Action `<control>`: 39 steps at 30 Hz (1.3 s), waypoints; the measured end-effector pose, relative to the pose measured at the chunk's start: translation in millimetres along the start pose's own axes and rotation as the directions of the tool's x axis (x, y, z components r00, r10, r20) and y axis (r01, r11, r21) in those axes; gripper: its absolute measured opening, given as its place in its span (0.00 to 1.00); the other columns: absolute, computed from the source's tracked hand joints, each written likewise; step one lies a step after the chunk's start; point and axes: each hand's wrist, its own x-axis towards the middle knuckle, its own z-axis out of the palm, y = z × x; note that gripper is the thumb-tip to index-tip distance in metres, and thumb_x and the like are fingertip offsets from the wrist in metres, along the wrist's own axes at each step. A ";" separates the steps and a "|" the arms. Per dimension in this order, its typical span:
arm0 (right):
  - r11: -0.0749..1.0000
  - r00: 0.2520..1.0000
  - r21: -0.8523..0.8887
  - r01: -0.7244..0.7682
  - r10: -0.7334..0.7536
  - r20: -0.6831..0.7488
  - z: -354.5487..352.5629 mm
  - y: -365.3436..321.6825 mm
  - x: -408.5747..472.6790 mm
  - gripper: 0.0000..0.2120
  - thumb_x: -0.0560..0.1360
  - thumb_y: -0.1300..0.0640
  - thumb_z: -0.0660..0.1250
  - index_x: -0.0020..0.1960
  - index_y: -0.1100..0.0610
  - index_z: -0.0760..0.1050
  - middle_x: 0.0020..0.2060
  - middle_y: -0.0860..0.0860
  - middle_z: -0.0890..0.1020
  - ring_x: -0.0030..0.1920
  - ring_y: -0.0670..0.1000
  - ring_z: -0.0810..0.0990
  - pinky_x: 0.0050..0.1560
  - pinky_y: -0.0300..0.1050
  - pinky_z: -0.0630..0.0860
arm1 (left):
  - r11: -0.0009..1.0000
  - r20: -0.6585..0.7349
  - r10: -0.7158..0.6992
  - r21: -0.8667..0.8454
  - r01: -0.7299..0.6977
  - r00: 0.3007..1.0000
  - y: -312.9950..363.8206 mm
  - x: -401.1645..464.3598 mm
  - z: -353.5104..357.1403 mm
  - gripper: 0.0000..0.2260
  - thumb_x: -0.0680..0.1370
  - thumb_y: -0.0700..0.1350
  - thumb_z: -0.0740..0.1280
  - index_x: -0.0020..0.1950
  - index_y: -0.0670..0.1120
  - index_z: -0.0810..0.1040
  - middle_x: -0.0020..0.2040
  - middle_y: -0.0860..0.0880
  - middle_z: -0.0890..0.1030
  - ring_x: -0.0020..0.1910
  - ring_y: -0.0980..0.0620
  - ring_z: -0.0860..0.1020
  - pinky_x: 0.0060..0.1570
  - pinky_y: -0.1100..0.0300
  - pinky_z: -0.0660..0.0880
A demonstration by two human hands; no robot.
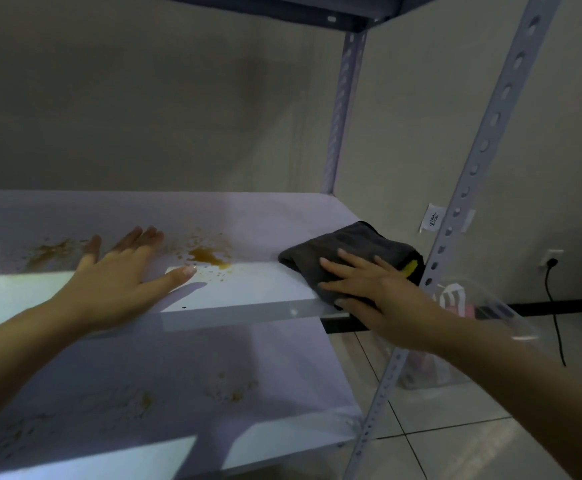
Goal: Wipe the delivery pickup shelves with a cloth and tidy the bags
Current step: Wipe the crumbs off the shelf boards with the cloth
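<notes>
1. A person's right hand (376, 292) is pressing a dark grey cloth (348, 252) onto the right front corner of the middle shelf (248, 216) of a white metal rack, fingers (338, 268) lying straight and spread over the fabric, not curled round it
2. The cloth is lying bunched against the perforated front upright (469, 181), with a yellow tag (410, 267) showing at its right edge
3. The left hand (123, 271) is resting flat on the same shelf well to the left of the cloth, its fingers released and holding nothing, thumb pointing toward the cloth
4. A brown spill (209, 257) is sitting between the two hands near the shelf's front edge, with specks scattered around it; a fainter smear (52, 251) is showing left of the left hand
5. The lower shelf (178, 362) is carrying similar brown specks
6. A clear plastic bag (462, 306) is standing on the tiled floor (455, 424) beyond the rack, partly blurred
</notes>
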 end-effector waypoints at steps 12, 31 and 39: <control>0.998 0.999 -0.038 0.042 -0.042 0.008 -14.0 21.8 -13.1 0.23 0.77 0.41 0.49 0.68 0.42 0.71 0.72 0.36 0.59 0.76 0.40 0.47 0.74 0.58 0.56 | 0.999 0.005 -0.015 -0.037 0.015 1.000 1.1 -1.3 -1.0 0.54 0.60 0.80 0.35 0.79 0.50 0.48 0.78 0.55 0.48 0.76 0.59 0.45 0.74 0.46 0.38; 0.992 0.997 0.123 -0.016 0.006 0.082 -5.8 3.0 17.0 0.16 0.81 0.48 0.58 0.68 0.41 0.71 0.72 0.34 0.60 0.75 0.39 0.50 0.76 0.56 0.47 | 1.000 0.007 -0.016 -0.017 0.016 1.000 0.4 -0.6 0.4 0.55 0.59 0.81 0.33 0.79 0.50 0.48 0.79 0.54 0.48 0.76 0.58 0.44 0.74 0.46 0.38; 0.922 0.976 0.320 -0.217 0.197 0.093 -29.0 -9.9 45.0 0.19 0.81 0.43 0.52 0.71 0.38 0.65 0.71 0.40 0.65 0.68 0.42 0.63 0.70 0.41 0.56 | 1.000 0.018 -0.006 -0.001 0.006 1.000 -0.2 -1.1 0.4 0.55 0.60 0.81 0.33 0.79 0.49 0.48 0.79 0.53 0.49 0.77 0.57 0.45 0.74 0.45 0.38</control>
